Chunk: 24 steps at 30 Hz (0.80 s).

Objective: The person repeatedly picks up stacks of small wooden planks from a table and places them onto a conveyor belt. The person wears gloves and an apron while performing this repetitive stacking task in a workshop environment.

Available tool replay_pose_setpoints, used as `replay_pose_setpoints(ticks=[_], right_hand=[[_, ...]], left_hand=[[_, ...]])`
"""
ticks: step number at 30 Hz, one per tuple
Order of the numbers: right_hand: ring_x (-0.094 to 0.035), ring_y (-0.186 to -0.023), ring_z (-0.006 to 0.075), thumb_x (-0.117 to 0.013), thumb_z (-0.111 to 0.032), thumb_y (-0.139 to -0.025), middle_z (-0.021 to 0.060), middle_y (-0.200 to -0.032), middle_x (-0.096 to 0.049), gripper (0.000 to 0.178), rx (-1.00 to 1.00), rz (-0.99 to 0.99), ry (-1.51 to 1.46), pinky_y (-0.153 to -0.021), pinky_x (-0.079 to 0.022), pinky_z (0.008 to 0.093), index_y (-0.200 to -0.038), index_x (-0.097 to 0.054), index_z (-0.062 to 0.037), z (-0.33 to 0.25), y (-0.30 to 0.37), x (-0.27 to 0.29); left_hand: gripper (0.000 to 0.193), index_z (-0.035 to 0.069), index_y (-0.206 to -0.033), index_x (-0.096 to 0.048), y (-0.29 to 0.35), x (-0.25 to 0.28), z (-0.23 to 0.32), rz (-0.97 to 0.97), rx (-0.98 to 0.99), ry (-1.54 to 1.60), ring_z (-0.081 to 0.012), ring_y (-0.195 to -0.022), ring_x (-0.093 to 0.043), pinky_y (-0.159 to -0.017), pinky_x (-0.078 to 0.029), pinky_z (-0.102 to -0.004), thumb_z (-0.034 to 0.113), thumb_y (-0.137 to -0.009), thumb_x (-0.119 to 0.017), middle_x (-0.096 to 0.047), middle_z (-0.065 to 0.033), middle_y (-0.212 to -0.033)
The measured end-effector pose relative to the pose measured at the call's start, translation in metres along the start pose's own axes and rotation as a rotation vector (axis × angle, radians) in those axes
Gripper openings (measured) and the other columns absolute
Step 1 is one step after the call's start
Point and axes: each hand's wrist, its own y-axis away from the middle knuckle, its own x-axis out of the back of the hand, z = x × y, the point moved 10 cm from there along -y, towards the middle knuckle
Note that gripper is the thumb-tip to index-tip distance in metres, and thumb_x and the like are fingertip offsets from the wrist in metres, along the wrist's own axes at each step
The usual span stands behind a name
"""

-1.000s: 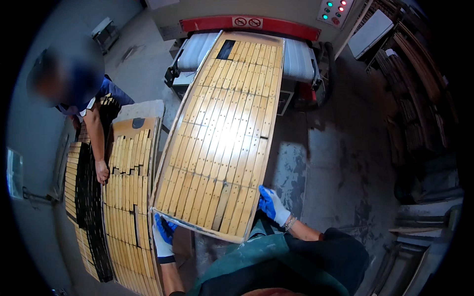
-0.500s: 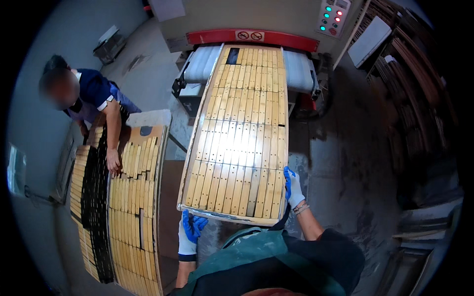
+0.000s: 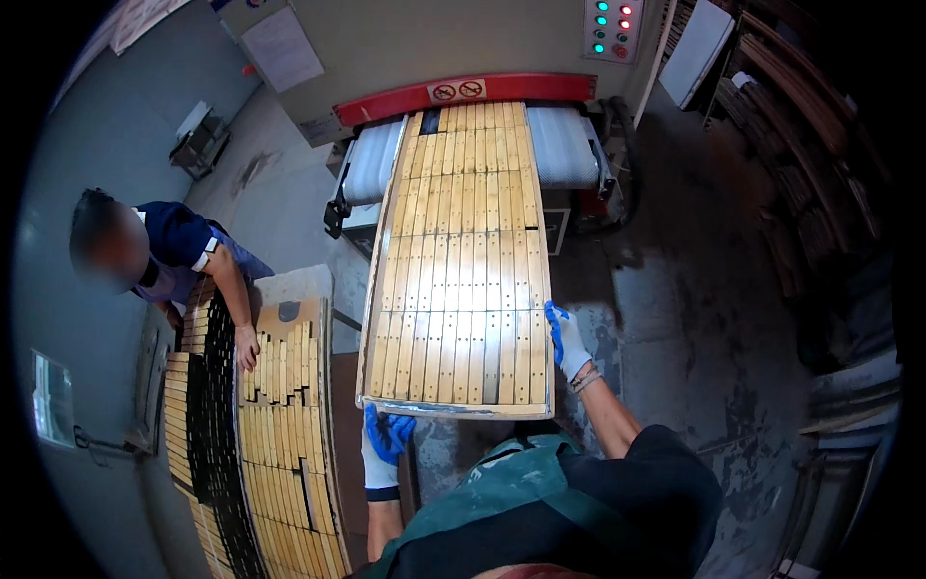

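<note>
A long shallow tray (image 3: 453,412) reaches from my body to the machine, filled with rows of pale, drilled wooden strips (image 3: 453,270). Its far end rests on a white conveyor belt (image 3: 564,150), just at a red bar (image 3: 386,103). Under the near left corner, my left hand (image 3: 386,446), in a white and blue glove, grips the tray with curled fingers. My right hand (image 3: 567,340), gloved alike, holds the right edge near the front, its fingertips partly hidden by the rim. A dark gap (image 3: 430,122) shows among the strips at the far left.
On the left a co-worker (image 3: 183,236) leans over a second board of wooden strips (image 3: 280,444), one hand (image 3: 247,347) on it. A lit control panel (image 3: 610,29) is on the machine. Stacked boards (image 3: 801,96) line the right side.
The tray has slid slightly forward, its far end now nearer the red bar. Both my hands keep their hold. The whole view has shifted, and the co-worker's hand stays at the second board.
</note>
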Motion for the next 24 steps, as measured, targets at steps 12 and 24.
replay_pose_setpoints(ticks=[12, 24], right_hand=[[-0.070, -0.108, 0.0215, -0.056, -0.042, -0.105, 0.0093, -0.128, -0.068, 0.052, -0.247, -0.115, -0.225, -0.088, -0.060, 0.0403, -0.144, -0.053, -0.0076, 0.062, 0.120, -0.013], [-0.074, -0.093, 0.0226, -0.053, -0.045, -0.105, 0.0063, -0.115, -0.073, 0.043, -0.244, -0.064, -0.119, -0.062, -0.064, 0.0394, -0.134, -0.060, -0.0140, 0.096, 0.157, -0.005]], left_hand=[[0.076, 0.004, -0.150, -0.044, -0.040, 0.034, -0.021, -0.137, 0.012, 0.015, -0.0368, -0.127, -0.059, -0.102, -0.052, -0.0484, 0.057, -0.098, -0.058, -0.053, -0.0215, -0.147], [0.065, 0.010, -0.148, -0.049, -0.067, 0.060, -0.048, -0.173, -0.050, 0.133, -0.0311, -0.118, -0.063, -0.099, -0.053, -0.0448, 0.055, -0.101, -0.055, -0.061, -0.0145, -0.136]])
